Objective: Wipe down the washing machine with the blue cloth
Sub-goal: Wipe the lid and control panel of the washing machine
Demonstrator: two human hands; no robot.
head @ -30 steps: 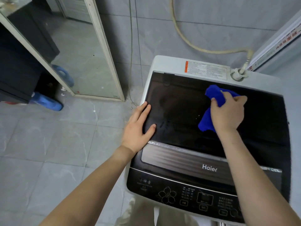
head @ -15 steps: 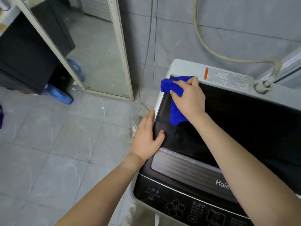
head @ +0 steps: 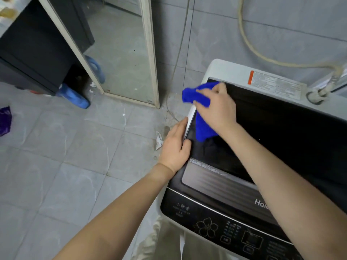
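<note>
I count one washing machine (head: pixel 223 184), a top-loader with a black lid (head: pixel 272 132), one blue cloth (head: pixel 201 111), two bare hands, one cream hose (head: pixel 262 59) running along the tiled wall to a fitting at the machine's back right, one framed mirror (head: pixel 124 53) leaning on that wall, and one blue bottle (head: pixel 75 96) lying on the floor beside a dark cabinet (head: pixel 33 53). The machine's right side runs out of frame; I read only "Hai" of its brand lettering, and the control panel (head: pixel 216 222) print is too small for me to read. A purple scrap (head: pixel 4 119) is cut by the left edge. The right hand (head: pixel 217 107) covers the cloth's middle, fingers curled down over it, pressing it onto the lid's back left corner; blue bunches out past the fingertips and hangs below the palm. The left hand (head: pixel 176 145) lies flat and open on the lid's left edge, fingers straight along the white rim, thumb on the black surface, holding nothing.
</note>
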